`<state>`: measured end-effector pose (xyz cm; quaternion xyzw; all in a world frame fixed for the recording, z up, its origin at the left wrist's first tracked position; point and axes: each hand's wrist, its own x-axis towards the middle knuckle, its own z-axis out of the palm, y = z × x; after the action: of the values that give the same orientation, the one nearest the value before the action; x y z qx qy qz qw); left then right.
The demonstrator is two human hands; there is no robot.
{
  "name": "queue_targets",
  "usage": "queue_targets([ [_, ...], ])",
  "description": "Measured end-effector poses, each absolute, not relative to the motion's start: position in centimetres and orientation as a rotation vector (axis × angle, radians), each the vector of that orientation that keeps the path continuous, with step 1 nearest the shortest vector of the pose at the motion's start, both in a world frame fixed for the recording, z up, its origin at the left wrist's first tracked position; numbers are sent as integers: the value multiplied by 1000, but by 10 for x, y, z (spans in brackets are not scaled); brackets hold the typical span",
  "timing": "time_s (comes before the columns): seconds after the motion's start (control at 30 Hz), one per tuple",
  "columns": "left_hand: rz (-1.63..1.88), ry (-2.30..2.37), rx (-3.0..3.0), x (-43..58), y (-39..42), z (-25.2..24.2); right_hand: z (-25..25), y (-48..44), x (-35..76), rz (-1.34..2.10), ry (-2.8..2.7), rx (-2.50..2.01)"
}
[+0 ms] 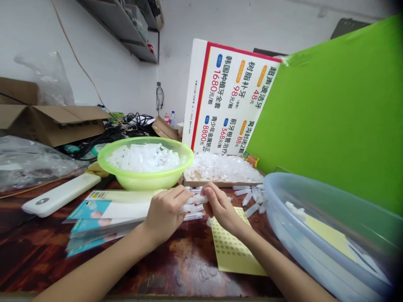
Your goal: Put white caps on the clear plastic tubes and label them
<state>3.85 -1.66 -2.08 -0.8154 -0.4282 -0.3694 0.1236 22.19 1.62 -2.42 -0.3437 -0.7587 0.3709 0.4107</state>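
My left hand (166,213) and my right hand (221,206) meet over the middle of the table, fingers closed around a small translucent plastic tube (197,199). The left grips one end and the right pinches the other. Several similar clear tubes (193,216) lie just below and behind the fingers, partly hidden. Under my right wrist lies a yellow sheet (229,251) with rows of small round stickers. Left of my left hand is a fanned stack of blue-and-white printed plastic packets (94,224).
Behind the hands stand a yellow-green bowl (147,181) heaped with clear tubes and a shallow cardboard tray (208,183) of small clear pieces. A blue basin (277,214) is at right, loose tubes (252,209) beside it. A long white device (63,195) lies left.
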Motion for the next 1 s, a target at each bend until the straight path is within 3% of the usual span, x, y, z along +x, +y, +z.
queue_targets([
  [0.17,-1057,-1370,-2382,39,-17,-20,-25,15,226,1111,-1890,-727],
  [0.37,-996,-1443,-2383,36,-19,-19,-21,16,222,638,-2087,-757],
  [0.7,-1006,-1502,-2413,37,-18,-18,-14,19,235,649,-2146,-791],
  [1.0,-1071,-1527,-2450,37,-14,-23,-25,32,234,256,-2313,-854],
])
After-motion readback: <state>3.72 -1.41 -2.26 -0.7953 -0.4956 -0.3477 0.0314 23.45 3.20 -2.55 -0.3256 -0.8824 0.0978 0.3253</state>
